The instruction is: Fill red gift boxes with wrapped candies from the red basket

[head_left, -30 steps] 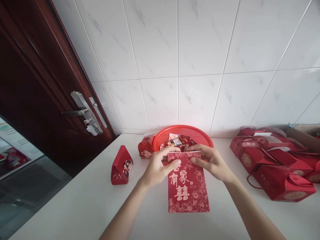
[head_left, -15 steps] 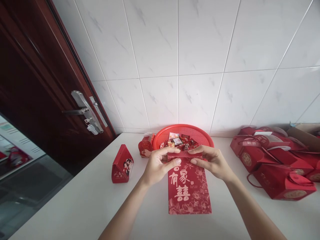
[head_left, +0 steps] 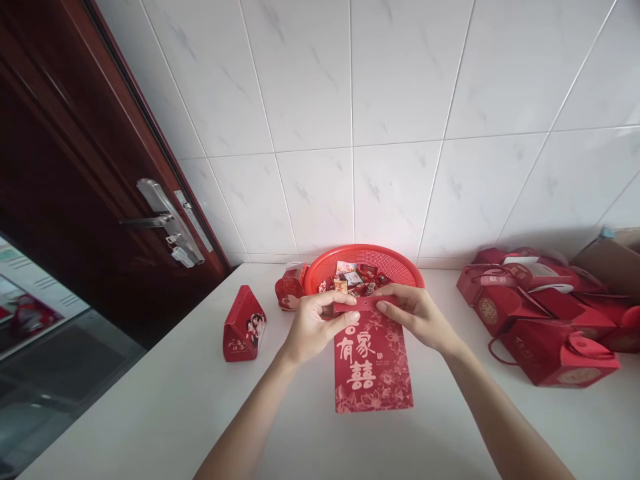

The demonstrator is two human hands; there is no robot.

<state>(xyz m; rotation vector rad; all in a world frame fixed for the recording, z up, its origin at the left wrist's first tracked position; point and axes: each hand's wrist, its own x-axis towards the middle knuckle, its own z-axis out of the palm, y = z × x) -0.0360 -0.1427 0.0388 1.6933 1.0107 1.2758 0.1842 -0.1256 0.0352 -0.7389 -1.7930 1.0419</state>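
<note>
Red bag point(head_left: 373, 363), flat on desk point(head_left: 165, 407) before basket point(head_left: 400, 261); left hand point(head_left: 313, 327) and right hand point(head_left: 417, 317) pinching its folded top strip; risk: uneven pinch may skew or tear the fold.

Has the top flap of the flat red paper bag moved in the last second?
Yes. The top flap has folded down toward the person, while the red plastic basket behind it stays put.
</note>
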